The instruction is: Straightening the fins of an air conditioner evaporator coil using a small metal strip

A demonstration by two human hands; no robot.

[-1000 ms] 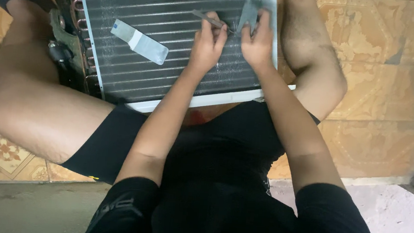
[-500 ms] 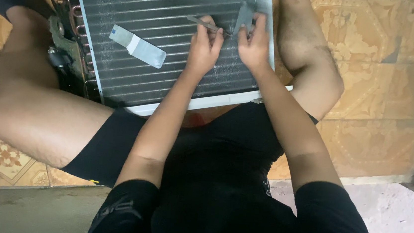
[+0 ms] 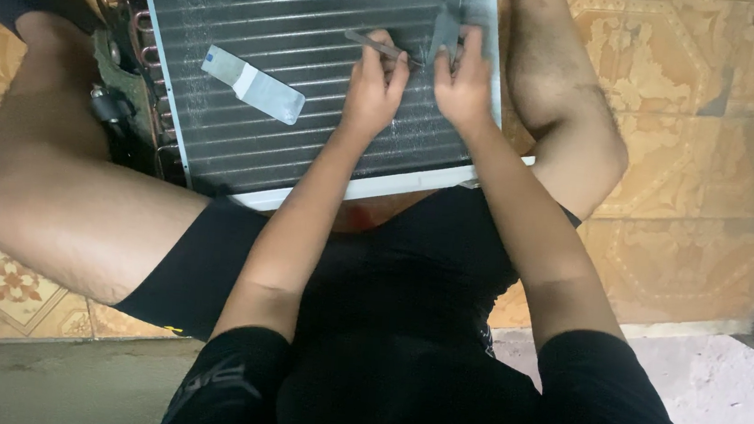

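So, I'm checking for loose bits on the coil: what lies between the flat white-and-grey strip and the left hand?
In the head view, only bare finned coil face lies between the flat white-and-grey strip and the left hand, which holds a thin metal tool.

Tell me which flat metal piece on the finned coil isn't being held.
The pale flat strip lying loose left of the left hand; the darker piece is under the right hand.

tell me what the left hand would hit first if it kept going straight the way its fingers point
The left hand points up the frame across the finned coil panel. It already grips a thin grey tool. Straight on lie more fins, then probably the panel's far edge, which is out of frame.
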